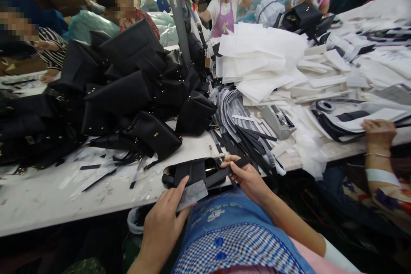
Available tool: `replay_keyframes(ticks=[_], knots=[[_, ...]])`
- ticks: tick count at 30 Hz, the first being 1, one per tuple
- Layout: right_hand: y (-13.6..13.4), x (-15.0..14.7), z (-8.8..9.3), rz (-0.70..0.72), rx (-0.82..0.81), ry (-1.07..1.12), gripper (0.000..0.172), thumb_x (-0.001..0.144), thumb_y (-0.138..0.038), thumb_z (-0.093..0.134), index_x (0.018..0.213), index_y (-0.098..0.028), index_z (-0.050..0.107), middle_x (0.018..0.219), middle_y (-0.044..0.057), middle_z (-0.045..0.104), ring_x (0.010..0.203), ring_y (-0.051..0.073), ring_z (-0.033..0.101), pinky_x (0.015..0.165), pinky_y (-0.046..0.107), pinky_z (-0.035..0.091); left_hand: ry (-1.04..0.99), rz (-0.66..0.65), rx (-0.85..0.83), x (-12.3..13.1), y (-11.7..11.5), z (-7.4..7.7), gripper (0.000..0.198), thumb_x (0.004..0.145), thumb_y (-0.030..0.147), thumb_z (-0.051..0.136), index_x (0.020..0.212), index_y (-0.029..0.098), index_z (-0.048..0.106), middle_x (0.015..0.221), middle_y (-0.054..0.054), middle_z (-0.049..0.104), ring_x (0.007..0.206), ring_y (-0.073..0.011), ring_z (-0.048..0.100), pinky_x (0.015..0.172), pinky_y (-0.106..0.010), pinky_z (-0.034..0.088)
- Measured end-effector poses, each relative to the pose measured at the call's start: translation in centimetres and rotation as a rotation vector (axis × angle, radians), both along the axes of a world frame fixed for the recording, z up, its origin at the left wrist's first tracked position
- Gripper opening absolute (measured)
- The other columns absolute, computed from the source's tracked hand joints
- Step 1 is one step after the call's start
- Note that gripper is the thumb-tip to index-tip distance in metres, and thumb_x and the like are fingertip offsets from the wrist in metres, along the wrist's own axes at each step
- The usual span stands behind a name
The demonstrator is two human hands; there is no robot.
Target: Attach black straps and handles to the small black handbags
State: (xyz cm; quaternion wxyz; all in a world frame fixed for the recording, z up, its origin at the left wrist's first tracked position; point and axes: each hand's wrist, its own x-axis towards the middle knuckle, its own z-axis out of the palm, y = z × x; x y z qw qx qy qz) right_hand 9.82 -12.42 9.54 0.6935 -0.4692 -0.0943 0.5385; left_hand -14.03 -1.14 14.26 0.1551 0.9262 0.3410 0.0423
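A small black handbag (pixel 189 172) lies on its side at the table's front edge, close to my body, with gold-coloured metal showing at its right end. My left hand (pixel 167 216) pinches a greyish-white translucent strip (pixel 192 195) between thumb and fingers, at the bag's near side. From that strip a black strap (pixel 218 177) runs right across the front of the bag. The strap's other end is gripped by my right hand (pixel 245 175), its thumb and fingers closed. Whether the strip is wrapped round the strap or only lies against it, I cannot tell.
Black handbags (pixel 118 98) are heaped at left. White sheets (pixel 263 51) are stacked behind a bundle of straps (pixel 234 107) and a grey tape dispenser (pixel 278 122). At right, a co-worker's hand (pixel 380 132) rests by layered pieces. A metal post (pixel 179 13) stands behind.
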Motion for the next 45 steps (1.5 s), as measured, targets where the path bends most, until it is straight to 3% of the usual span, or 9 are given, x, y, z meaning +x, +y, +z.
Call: replay_keyframes(ticks=[3,9,13,23,31,39,42,45], knots=[[0.0,0.1,-0.7,0.017,-0.016,-0.028,0.030,0.084,-0.036,0.067,0.108,-0.019,0.064,0.102,0.007,0.070,0.065,0.009,0.050,0.060,0.022,0.041,-0.039,0.008,-0.051,-0.4,0.0,-0.3,0.052,0.088,0.047,0.053,0.136,0.028,0.049,0.113,-0.005,0.069,0.100,-0.0232,0.065,0.079,-0.031,0.054],[0.3,0.3,-1.9,-0.029,-0.067,0.009,0.029,0.082,-0.038,0.070,0.102,-0.018,0.066,0.097,0.007,0.072,0.066,0.010,0.053,0.059,0.022,0.042,-0.107,0.160,-0.217,-1.1,0.4,-0.9,0.031,0.087,0.048,0.055,0.108,0.031,0.069,0.109,0.001,0.072,0.099,-0.0203,0.068,0.088,-0.032,0.054],[0.3,0.4,-2.5,-0.065,-0.091,0.081,0.024,0.078,-0.038,0.073,0.092,-0.019,0.067,0.095,0.005,0.072,0.063,0.009,0.053,0.057,0.022,0.043,-0.132,0.158,-0.315,-1.5,0.8,-1.0,0.034,0.082,0.050,0.061,0.109,0.030,0.068,0.110,0.000,0.072,0.101,-0.0209,0.068,0.090,-0.032,0.054],[0.3,0.6,-3.0,-0.052,-0.082,0.107,0.023,0.078,-0.037,0.074,0.091,-0.020,0.065,0.094,0.003,0.069,0.063,0.008,0.053,0.058,0.020,0.044,-0.147,0.119,-0.296,-2.1,1.2,-1.3,0.033,0.082,0.045,0.063,0.111,0.030,0.068,0.108,-0.001,0.072,0.096,-0.0198,0.068,0.087,-0.030,0.055],[-0.5,0.7,-3.1,0.041,-0.016,-0.025,0.033,0.069,-0.026,0.080,0.098,-0.021,0.064,0.104,0.005,0.067,0.082,0.014,0.059,0.071,0.025,0.047,-0.077,0.141,-0.255,-2.7,1.7,-1.3,0.037,0.082,0.052,0.061,0.111,0.031,0.069,0.106,-0.001,0.073,0.093,-0.0204,0.069,0.085,-0.029,0.055],[-0.3,1.0,-3.0,0.044,0.033,0.000,0.037,0.064,-0.028,0.084,0.095,-0.020,0.064,0.101,0.005,0.069,0.085,0.016,0.062,0.073,0.027,0.049,-0.119,0.123,-0.289,-3.5,2.6,-2.8,0.041,0.077,0.061,0.060,0.104,0.032,0.072,0.106,0.002,0.074,0.096,-0.0219,0.070,0.088,-0.031,0.056],[-0.3,1.1,-3.7,0.035,0.013,-0.046,0.030,0.068,-0.032,0.081,0.089,-0.017,0.065,0.090,0.004,0.070,0.073,0.013,0.062,0.067,0.025,0.049,-0.112,0.115,-0.347,-3.5,2.8,-2.8,0.036,0.079,0.059,0.058,0.099,0.032,0.073,0.102,0.002,0.074,0.094,-0.0219,0.069,0.084,-0.028,0.056],[-0.2,1.1,-4.4,0.013,-0.091,-0.057,0.032,0.076,-0.044,0.073,0.075,-0.013,0.065,0.062,0.002,0.065,0.053,0.010,0.058,0.055,0.022,0.047,-0.033,0.144,-0.487,-2.9,2.5,-2.4,0.040,0.083,0.060,0.052,0.076,0.027,0.072,0.077,-0.001,0.073,0.073,-0.0195,0.067,0.069,-0.024,0.054]])
